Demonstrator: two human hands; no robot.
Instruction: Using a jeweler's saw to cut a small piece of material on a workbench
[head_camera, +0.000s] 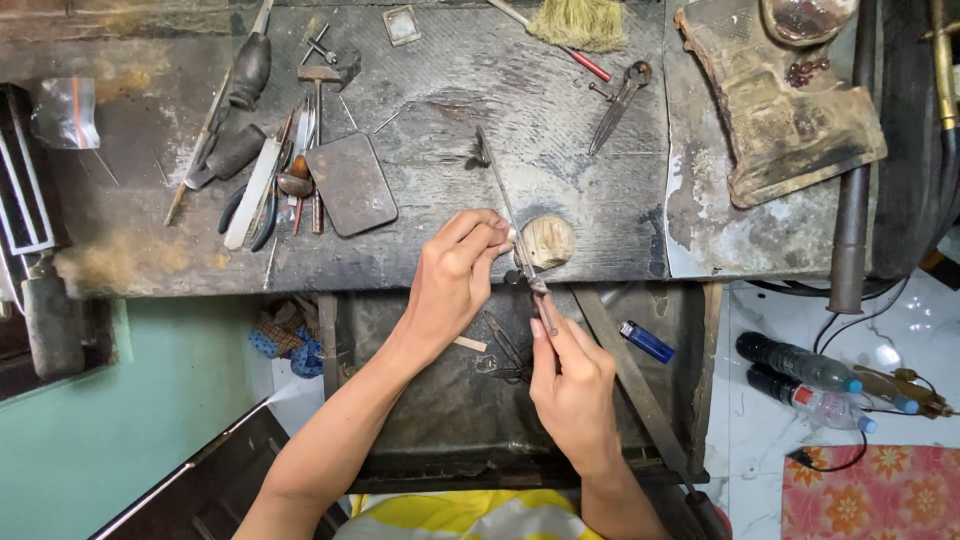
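Worn dark wooden workbench (560, 90) fills the top of the head view, w/ a sooty open drawer tray (440, 400) below its front edge and white tiled floor at right.

Head view: left hand (455, 275) sits at the bench's front edge, thumb and fingers pinched together on a small pale piece, too small to make out, pressed against the rounded light wooden bench peg (548, 240). Right hand (572, 385) is lower, over the tray, fingers closed around the handle end of a long thin metal file (505, 205). File runs diagonally up-left from the right hand's fingertips, crosses just beside the left hand's fingertips and the peg, tip out over the bench top. So the file's working stretch lies betw. the two hands, touching or nearly touching the pinched piece; can't tell which.

Around: dark rectangular metal plate (350, 183) left of the hands, a cluster of pliers and hand tools (275, 190) beside it, metal shears (620, 100) up right, straw-bristle brush (580, 22) at top edge. Blue lighter (647, 341) lies in the tray just right of the right hand. Two plastic bottles (810, 385) on the floor at right.
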